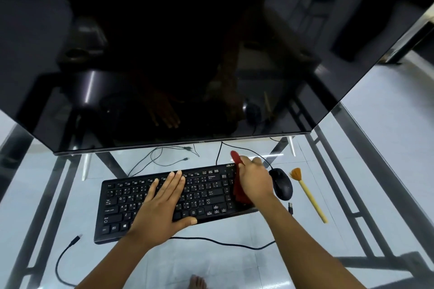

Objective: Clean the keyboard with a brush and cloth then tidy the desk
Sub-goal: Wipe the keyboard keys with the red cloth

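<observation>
Head view: black keyboard (117, 209) centred on glass worktop (211, 260); left hand (162, 204) flat on keys, fingers straight; right hand (256, 182) gripping red cloth (238, 191) at keyboard's right end; mouse (281, 184) just right of that hand; brush (308, 193) lying beyond mouse, untouched.

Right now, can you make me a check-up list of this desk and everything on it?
Surface: glass desk, floor tiles showing through.
Job's things: black keyboard; red cloth at its right end; brush lying right of the mouse.
Clutter: only that mouse.
Hands: left hand rests flat on the keys; right hand grips the cloth.
Cables: loose USB plug front left; black cable before the keyboard; more cables behind it.
Surroundings: dark monitor above, bare foot under the glass.
</observation>
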